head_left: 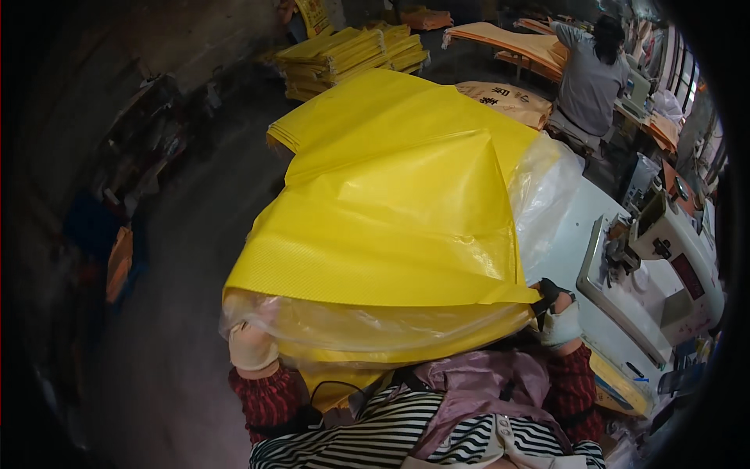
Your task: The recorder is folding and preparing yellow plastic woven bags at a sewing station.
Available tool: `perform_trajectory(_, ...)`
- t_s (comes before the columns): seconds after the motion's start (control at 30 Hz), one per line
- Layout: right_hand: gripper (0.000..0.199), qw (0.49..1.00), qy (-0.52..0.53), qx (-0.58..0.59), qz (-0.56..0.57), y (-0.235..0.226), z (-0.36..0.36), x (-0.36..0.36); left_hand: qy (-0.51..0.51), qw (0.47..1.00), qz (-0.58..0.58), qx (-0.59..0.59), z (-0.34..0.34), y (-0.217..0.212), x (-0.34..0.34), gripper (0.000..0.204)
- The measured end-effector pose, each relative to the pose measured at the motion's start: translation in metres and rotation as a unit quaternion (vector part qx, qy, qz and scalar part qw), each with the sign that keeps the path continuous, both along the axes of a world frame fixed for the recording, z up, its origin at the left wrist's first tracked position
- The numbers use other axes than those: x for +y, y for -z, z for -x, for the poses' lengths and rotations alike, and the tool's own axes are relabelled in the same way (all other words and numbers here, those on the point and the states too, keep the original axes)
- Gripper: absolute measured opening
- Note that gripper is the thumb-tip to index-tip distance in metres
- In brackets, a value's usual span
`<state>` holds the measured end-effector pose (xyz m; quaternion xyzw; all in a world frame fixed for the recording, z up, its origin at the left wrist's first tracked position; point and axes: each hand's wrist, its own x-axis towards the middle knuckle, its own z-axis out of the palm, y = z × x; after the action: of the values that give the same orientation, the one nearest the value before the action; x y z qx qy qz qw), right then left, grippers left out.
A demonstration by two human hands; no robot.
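A large yellow woven plastic sack (391,227) spreads in front of me, lying over a stack of more yellow sacks (375,102). Clear plastic film (391,319) shows along its near opening, between the upper and lower yellow layers. My right hand (556,311), in a pale glove with dark fingertips, pinches the sack's near right corner. At the near left corner is my left hand (254,340), in a pale glove; its fingers go under the film and the upper layer, where they are mostly hidden.
To the right a white sewing machine (676,266) stands on a pale table (578,219). More clear film (543,195) lies beside the sack. Bundled yellow sacks (344,59) and orange sacks (516,43) are farther back. A person (590,82) sits at the far right.
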<state>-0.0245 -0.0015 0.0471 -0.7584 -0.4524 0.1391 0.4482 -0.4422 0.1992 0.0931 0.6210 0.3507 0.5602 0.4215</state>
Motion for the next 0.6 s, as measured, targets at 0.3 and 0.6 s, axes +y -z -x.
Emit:
perform_trajectory(0.3, 0.024, 0.995, 0.04, 0.095, -0.001, 0.015, -0.005, -0.021, 0.274, 0.912, 0.011, -0.305, -0.025, -0.044, -0.031, 0.089)
perform_trajectory(0.6, 0.031, 0.971, 0.072, 0.213, -0.077, 0.033, -0.014, -0.048, -0.289, 0.926, -0.205, 0.131, -0.024, 0.027, 0.013, 0.052)
